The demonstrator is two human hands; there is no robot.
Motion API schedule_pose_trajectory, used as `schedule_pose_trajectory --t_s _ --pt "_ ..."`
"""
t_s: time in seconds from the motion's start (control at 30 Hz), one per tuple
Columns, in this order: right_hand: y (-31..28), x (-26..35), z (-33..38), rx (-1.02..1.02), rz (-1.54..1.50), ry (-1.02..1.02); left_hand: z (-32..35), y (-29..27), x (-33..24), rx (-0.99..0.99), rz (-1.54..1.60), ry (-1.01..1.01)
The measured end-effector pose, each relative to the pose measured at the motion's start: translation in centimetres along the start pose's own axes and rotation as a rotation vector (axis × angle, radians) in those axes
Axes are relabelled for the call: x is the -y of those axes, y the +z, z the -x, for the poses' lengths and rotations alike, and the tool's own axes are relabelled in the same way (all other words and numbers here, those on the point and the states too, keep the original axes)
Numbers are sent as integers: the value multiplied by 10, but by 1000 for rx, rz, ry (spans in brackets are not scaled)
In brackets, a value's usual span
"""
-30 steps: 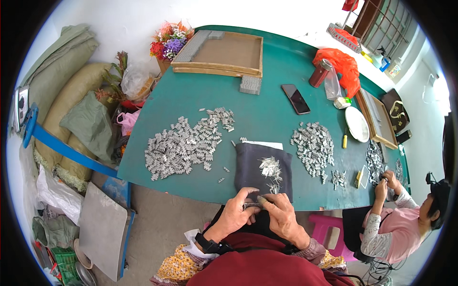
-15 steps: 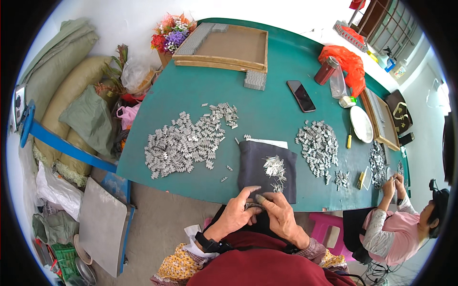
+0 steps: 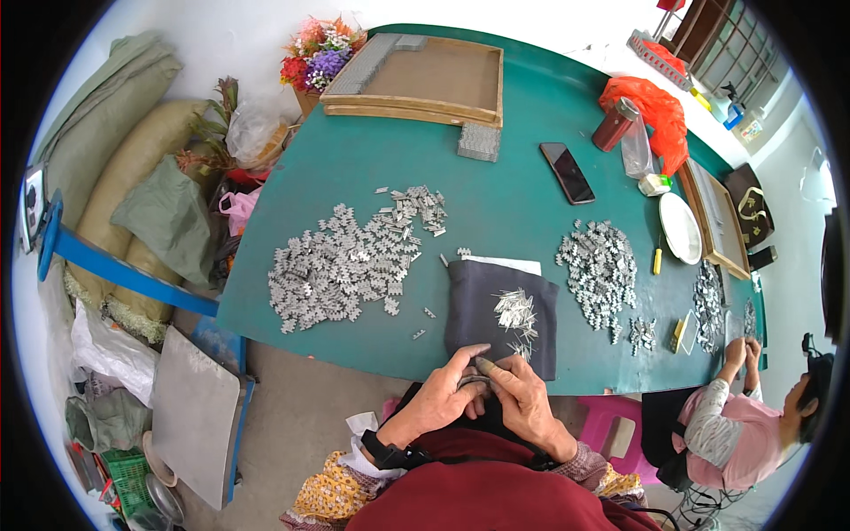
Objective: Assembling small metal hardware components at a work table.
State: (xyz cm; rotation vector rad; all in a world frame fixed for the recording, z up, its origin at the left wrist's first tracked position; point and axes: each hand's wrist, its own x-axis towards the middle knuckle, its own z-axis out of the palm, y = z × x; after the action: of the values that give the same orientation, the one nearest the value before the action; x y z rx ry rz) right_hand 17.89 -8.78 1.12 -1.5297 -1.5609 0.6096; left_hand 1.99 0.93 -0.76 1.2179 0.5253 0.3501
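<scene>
My left hand [image 3: 437, 396] and my right hand [image 3: 526, 403] meet at the table's near edge, fingers closed around a small dark grey metal piece [image 3: 475, 381]. Fingertips cover most of it, so its full shape is hidden. Just beyond them a dark cloth [image 3: 469, 305] lies folded on the table, with thin silvery pins [image 3: 515, 311] heaped on it. To the left spreads a large pile of small grey zigzag-edged metal pieces [image 3: 341, 270]. Another pile of such pieces [image 3: 598, 270] is right of the cloth, with a smaller cluster [image 3: 642, 334] nearer me.
Wooden trays [image 3: 416, 111] with rows of grey pieces stand at the back of the green table [image 3: 496, 208]. A phone [image 3: 567, 173], red-brown flask [image 3: 614, 124], white plate [image 3: 680, 228] and yellow-handled tool [image 3: 657, 260] lie rightward. A co-worker [image 3: 735, 434] sits at the right.
My hands keep their hold near the same spot, with the fingers slightly shifted and more of the dark piece showing. The co-worker's hands have lowered toward the table. The view has shifted slightly.
</scene>
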Motion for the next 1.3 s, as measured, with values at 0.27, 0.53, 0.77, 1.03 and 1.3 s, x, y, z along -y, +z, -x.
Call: schedule_pose_trajectory --t_s 0.27,0.53,0.77,1.03,1.3 --pt "0 -8 1 -31 -29 6 -4 -1 -6 55 -96 -68" --pt "-3 -12 0 -51 -65 -38 -7 4 -10 12 97 -84" --pt "2 -17 2 -86 -5 -42 -12 2 -8 -20 222 -195" --pt "1 -21 1 -56 -39 -40 -12 1 -10 -76 326 -171" --pt "-3 -14 -6 -83 -53 2 -10 -2 -13 -113 355 -121"
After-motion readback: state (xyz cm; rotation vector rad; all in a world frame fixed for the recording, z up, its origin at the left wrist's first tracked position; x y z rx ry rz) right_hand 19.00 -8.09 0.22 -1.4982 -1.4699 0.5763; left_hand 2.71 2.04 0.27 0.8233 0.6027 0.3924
